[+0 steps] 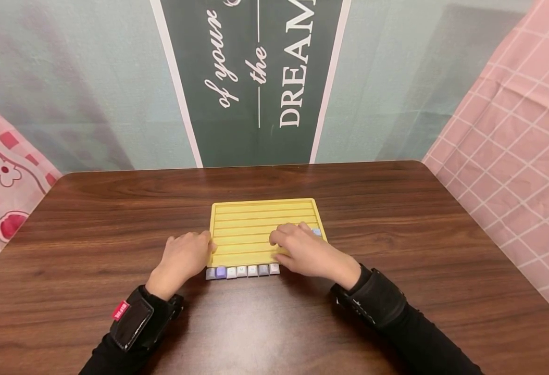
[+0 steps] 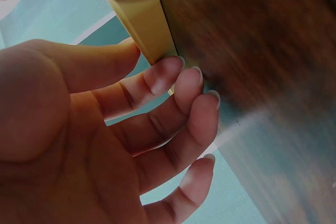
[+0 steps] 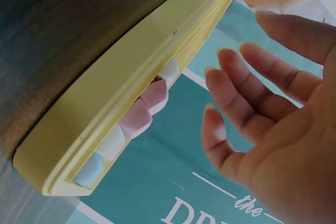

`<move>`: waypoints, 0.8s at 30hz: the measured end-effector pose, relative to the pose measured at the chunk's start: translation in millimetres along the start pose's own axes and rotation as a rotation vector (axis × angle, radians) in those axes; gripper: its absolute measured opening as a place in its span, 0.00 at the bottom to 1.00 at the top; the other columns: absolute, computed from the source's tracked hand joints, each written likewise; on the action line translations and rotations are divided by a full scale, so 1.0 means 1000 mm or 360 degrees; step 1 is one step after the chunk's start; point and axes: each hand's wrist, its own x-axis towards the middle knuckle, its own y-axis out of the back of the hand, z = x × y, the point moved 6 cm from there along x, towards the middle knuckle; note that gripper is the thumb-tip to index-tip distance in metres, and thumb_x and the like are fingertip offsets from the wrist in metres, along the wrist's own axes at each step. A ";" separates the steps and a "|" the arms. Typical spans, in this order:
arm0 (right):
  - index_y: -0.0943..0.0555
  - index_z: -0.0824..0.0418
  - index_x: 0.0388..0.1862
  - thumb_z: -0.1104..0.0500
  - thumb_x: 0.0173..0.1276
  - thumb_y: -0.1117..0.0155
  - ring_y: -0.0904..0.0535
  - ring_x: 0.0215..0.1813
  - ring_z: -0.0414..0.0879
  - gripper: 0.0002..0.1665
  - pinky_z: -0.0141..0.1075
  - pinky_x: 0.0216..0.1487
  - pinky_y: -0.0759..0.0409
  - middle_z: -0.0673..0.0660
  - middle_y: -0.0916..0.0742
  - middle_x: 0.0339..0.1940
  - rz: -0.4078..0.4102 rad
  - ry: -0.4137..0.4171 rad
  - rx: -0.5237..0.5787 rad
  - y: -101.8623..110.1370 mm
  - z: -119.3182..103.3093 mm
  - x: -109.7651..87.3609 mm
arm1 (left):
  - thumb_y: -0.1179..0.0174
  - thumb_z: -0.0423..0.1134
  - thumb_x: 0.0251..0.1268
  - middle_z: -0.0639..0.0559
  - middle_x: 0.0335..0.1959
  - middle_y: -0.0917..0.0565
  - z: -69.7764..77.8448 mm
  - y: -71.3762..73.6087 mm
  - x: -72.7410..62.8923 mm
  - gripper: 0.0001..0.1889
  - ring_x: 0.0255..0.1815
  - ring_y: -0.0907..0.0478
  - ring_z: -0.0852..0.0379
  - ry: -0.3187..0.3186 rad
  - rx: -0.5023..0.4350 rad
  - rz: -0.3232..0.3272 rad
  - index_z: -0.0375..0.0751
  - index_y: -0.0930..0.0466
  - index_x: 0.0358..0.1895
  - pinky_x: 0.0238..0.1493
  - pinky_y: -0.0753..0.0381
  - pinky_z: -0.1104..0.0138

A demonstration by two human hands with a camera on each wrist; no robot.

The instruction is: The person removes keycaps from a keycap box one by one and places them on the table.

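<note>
A yellow ridged tray (image 1: 241, 229) lies on the table. My left hand (image 1: 186, 256) holds its left edge; in the left wrist view the thumb and index finger pinch the tray's yellow side (image 2: 144, 22). Over the right part of the tray hovers my right hand (image 1: 308, 252), fingers loosely bent and nothing in them. The right wrist view shows several keycaps seated along the tray's right side: a pale blue keycap (image 3: 89, 170), a white one and pink keycaps (image 3: 135, 118). In the head view that hand hides most of them, leaving one light blue keycap (image 1: 317, 232) visible.
Along the tray's near edge runs a row of several white, grey and purple keycaps (image 1: 241, 271). The brown wooden table (image 1: 265, 323) extends around the tray. Behind it hangs a printed cloth (image 1: 260, 140), with pink checked fabric (image 1: 513, 135) at the right.
</note>
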 end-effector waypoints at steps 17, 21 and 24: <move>0.22 0.61 0.39 0.59 0.59 0.35 0.27 0.46 0.49 0.11 0.40 0.39 0.40 0.53 0.20 0.39 0.0073 -0.0096 -0.0021 0.001 0.017 0.002 | 0.48 0.40 0.67 0.51 0.17 0.31 0.000 -0.001 0.001 0.10 0.22 0.33 0.54 0.0003 0.0015 -0.0002 0.39 0.28 0.29 0.29 0.40 0.59; 0.22 0.61 0.38 0.59 0.58 0.34 0.27 0.46 0.49 0.11 0.42 0.40 0.39 0.54 0.20 0.38 0.0083 -0.0111 -0.0011 0.001 0.019 0.003 | 0.48 0.40 0.67 0.51 0.17 0.31 0.000 0.000 0.001 0.10 0.22 0.33 0.54 0.0004 0.0013 -0.0002 0.39 0.28 0.29 0.29 0.40 0.60; 0.22 0.61 0.38 0.58 0.58 0.34 0.27 0.46 0.49 0.11 0.42 0.41 0.39 0.54 0.20 0.38 0.0078 -0.0128 -0.0012 0.001 0.020 0.003 | 0.48 0.40 0.67 0.51 0.17 0.31 0.000 0.000 0.001 0.10 0.22 0.33 0.54 -0.0001 0.0012 0.0003 0.39 0.28 0.29 0.29 0.40 0.59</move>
